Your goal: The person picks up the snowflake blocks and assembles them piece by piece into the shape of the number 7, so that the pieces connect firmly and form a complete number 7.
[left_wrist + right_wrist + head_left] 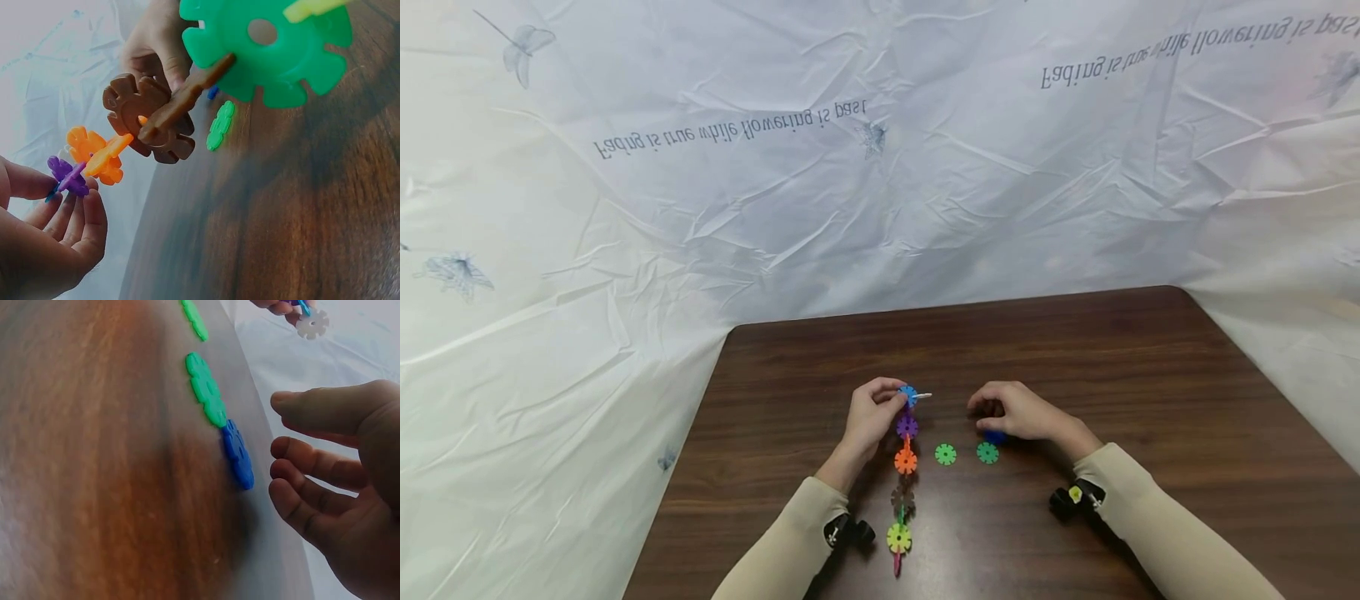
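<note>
My left hand (871, 415) pinches the far end of a chain of slotted plastic snowflake discs, at a light blue disc (907, 395). A white disc (312, 325) sticks out from that blue one. Toward me the chain runs through purple (907, 427), orange (906, 462), brown (131, 119), green (269, 62) and yellow (898, 538) discs to a pinkish-red one (897, 563). My right hand (1024, 412) holds nothing, thumb and fingers apart. Just beside it a dark blue disc (237, 456) lies on the table, partly hidden by the hand in the head view.
Left of the dark blue disc lie a green disc (987, 453) and a lighter green disc (945, 454), flat on the brown wooden table (1150, 375). A white printed sheet (880, 208) hangs behind the table's far edge. Both wrists carry black cameras.
</note>
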A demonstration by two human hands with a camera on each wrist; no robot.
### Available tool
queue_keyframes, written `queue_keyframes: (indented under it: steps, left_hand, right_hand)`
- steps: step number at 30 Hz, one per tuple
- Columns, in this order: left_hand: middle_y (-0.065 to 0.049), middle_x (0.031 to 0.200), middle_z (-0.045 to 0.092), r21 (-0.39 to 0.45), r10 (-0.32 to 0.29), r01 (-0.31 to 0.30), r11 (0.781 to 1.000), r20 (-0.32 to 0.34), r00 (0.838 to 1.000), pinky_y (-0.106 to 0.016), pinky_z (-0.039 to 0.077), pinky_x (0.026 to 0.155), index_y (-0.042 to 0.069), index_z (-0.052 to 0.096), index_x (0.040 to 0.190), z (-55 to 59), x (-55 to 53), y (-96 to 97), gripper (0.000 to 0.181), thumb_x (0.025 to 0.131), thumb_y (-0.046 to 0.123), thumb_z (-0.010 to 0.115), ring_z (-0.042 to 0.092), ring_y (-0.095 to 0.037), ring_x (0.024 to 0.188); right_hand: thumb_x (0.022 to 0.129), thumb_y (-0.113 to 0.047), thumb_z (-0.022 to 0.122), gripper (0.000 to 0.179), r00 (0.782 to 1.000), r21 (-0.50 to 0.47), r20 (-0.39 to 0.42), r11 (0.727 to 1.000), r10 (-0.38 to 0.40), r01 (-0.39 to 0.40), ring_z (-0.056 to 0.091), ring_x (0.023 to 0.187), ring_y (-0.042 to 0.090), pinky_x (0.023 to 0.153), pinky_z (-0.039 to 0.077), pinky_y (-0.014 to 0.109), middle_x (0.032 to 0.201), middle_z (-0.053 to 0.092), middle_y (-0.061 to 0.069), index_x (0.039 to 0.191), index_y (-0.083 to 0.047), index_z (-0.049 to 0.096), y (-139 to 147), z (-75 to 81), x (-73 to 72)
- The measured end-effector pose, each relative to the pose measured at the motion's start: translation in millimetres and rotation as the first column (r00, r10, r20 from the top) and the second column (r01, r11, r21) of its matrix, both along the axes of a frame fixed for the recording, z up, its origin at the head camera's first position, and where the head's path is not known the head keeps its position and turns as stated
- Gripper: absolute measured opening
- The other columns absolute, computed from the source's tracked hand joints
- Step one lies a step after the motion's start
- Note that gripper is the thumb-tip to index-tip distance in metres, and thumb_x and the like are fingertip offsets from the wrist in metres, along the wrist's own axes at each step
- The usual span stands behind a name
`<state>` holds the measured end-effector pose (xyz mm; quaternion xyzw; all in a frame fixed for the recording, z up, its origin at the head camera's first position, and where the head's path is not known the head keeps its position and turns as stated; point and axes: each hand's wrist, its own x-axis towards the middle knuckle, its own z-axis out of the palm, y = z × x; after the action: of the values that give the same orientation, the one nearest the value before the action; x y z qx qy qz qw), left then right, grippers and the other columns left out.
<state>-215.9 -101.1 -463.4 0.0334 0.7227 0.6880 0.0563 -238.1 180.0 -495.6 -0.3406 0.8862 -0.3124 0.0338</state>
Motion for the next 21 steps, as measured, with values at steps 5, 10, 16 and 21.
queue_keyframes:
  steps: [5,10,16,21]
  left_hand:
    - [-0.025,0.102,0.07,0.046,-0.004,0.003,0.999,0.023,1.0,-0.038,0.057,0.079,-0.006,0.063,0.111,-15.5,-9.1,-1.7,0.019,0.093,0.0,0.06,0.068,-0.043,0.093]
    - [-0.02,0.099,0.071,0.061,0.002,-0.003,0.998,0.016,1.0,-0.03,0.057,0.075,-0.003,0.061,0.11,-17.6,-9.3,-1.4,0.016,0.095,0.002,0.057,0.067,-0.042,0.093]
    - [-0.028,0.1,0.067,0.052,-0.011,0.012,0.999,-0.012,1.0,-0.028,0.055,0.072,0.001,0.064,0.114,-17.3,-8.8,-1.4,0.02,0.097,0.002,0.053,0.065,-0.045,0.093]
    - [-0.025,0.101,0.067,0.035,-0.019,0.02,0.999,-0.022,1.0,-0.027,0.054,0.068,0.005,0.069,0.114,-18.3,-8.7,-1.5,0.025,0.097,0.001,0.051,0.064,-0.046,0.093]
  right_hand:
    - [0.086,-0.016,0.074,0.026,0.999,0.006,0.024,1.0,0.022,-0.022,0.06,0.084,0.015,0.071,0.053,0.032,0.104,0.066,0.0,0.112,-0.01,0.069,3,1.2,0.3]
    - [0.086,-0.017,0.075,0.031,0.997,0.025,0.054,0.998,0.06,-0.062,0.06,0.086,0.015,0.071,0.052,0.031,0.107,0.064,0.001,0.115,-0.01,0.068,9,0.6,0.5]
    - [0.086,-0.017,0.075,0.033,0.989,0.072,0.1,0.991,0.108,-0.115,0.057,0.091,0.014,0.075,0.051,0.03,0.111,0.061,-0.001,0.118,-0.014,0.067,15,1.1,1.0]
    - [0.086,-0.015,0.075,0.027,0.99,0.128,0.078,0.984,0.115,-0.125,0.056,0.09,0.011,0.076,0.05,0.027,0.108,0.06,-0.003,0.112,-0.015,0.07,17,1.3,1.1]
